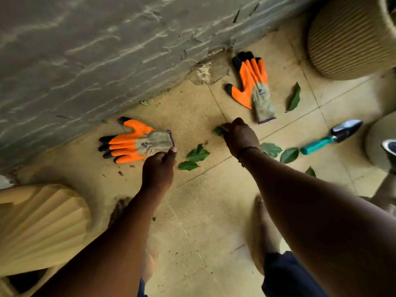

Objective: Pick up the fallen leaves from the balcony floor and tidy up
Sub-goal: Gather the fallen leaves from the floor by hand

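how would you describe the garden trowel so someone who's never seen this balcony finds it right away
Start at the big ribbed beige planter in the far right corner and come down the tiled floor toward the right edge. The trowel lies flat there, just beyond the green leaves. It is the only tool on the floor: teal handle, dark shiny scoop blade.

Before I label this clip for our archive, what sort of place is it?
Probably a balcony or patio used for potted plants: a tiled floor against a rough grey wall, a ribbed planter, a teal-handled garden trowel and fallen leaves.
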